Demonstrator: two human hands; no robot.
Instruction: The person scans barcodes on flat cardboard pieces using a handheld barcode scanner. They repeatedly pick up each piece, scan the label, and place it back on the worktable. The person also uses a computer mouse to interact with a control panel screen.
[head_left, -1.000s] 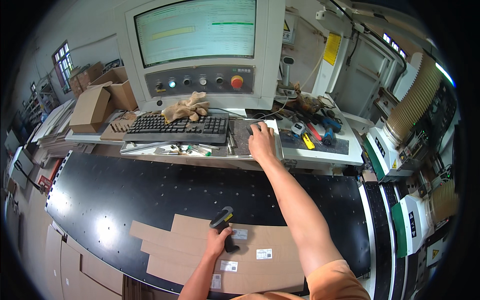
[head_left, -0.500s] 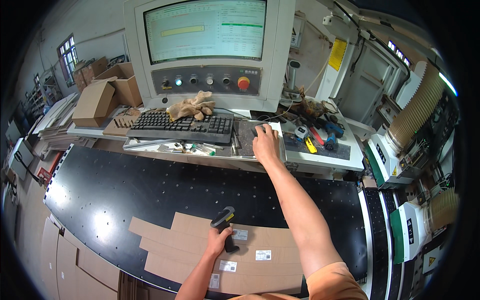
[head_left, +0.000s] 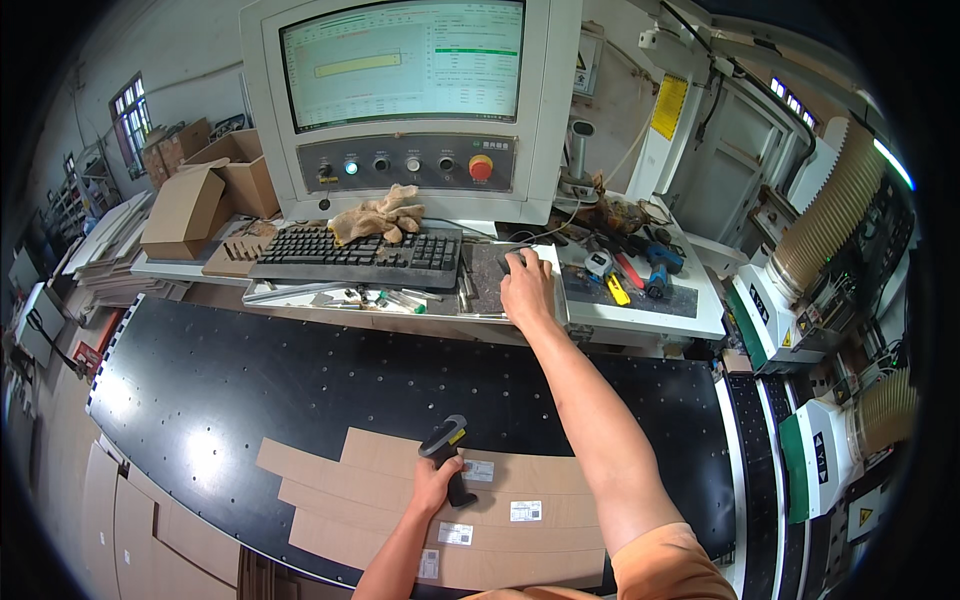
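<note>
My left hand (head_left: 437,482) is wrapped round the grip of a black and grey handheld barcode scanner (head_left: 443,436), resting over light brown wooden panels (head_left: 380,490). Printed white labels (head_left: 525,511) are stuck on several of these panels. Farther up, my right hand (head_left: 527,288) curls over a dark computer mouse (head_left: 514,256) on the shelf's dark pad, right of a black keyboard (head_left: 355,258). Most of the mouse is hidden under the fingers. Behind the keyboard a lit monitor (head_left: 405,70) shows a long yellow bar shape and tables.
Work gloves (head_left: 380,215) lie on the keyboard's back edge. A control panel with a red knob (head_left: 480,167) sits under the monitor. Right of the mouse are a tape measure (head_left: 598,264), a yellow cutter (head_left: 617,290) and a blue power tool (head_left: 659,275). The black perforated machine bed (head_left: 250,350) spans below.
The view has tilted and shifted slightly. My right hand stays on the mouse, its fingers a little shifted; my left hand keeps the scanner in the same place.
</note>
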